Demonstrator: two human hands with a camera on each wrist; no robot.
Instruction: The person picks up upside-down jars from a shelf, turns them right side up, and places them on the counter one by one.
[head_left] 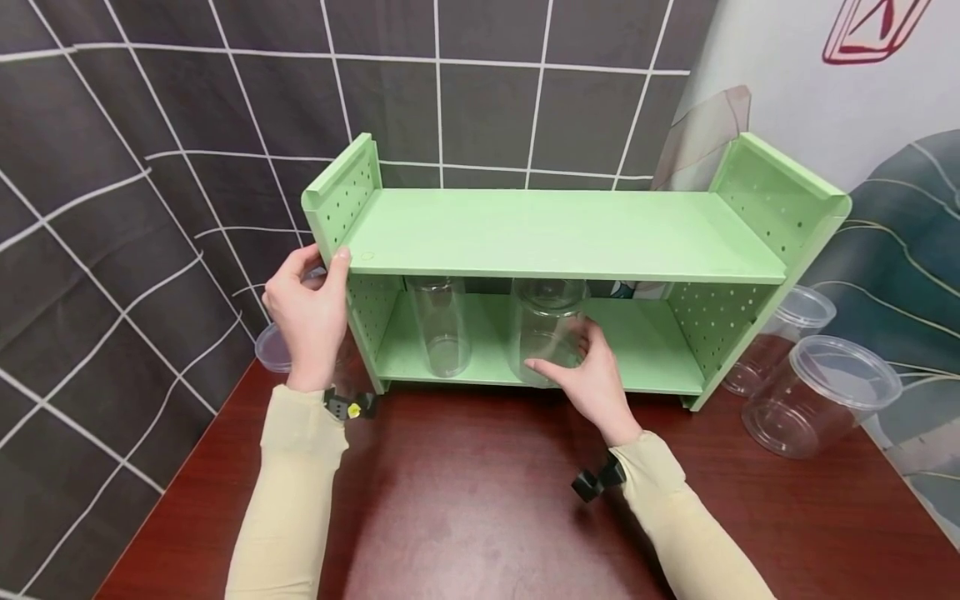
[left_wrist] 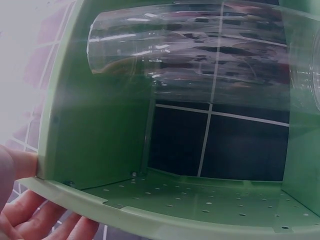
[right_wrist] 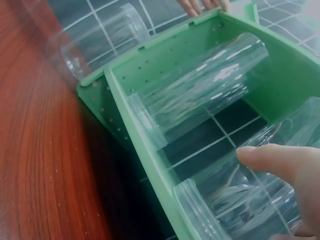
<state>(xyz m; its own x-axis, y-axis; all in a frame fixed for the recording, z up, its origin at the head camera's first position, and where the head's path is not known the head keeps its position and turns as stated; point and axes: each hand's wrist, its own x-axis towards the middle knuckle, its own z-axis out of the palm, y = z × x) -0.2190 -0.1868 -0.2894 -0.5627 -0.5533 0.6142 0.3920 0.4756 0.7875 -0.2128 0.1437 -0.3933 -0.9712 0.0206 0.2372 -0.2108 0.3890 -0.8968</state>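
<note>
A green two-tier shelf [head_left: 570, 233] with perforated side panels stands on the table. My left hand [head_left: 311, 312] grips its left side panel, thumb in front and fingers on the outside, as the left wrist view also shows. On the lower tier, a wide clear plastic jar [head_left: 540, 333] stands upright near the middle. My right hand [head_left: 592, 383] holds this jar from its right side, thumb across the front; some fingertips are hidden. To its left, a narrower, taller clear jar [head_left: 442, 329] stands upright, reappearing in the left wrist view as a clear cylinder [left_wrist: 190, 55].
Two clear lidded jars, a large one [head_left: 817, 400] and another [head_left: 780, 333] behind it, stand right of the shelf. Another clear jar [head_left: 273, 350] is partly hidden behind my left hand. A dark tiled-pattern curtain [head_left: 487, 108] hangs behind the dark red table [head_left: 465, 500].
</note>
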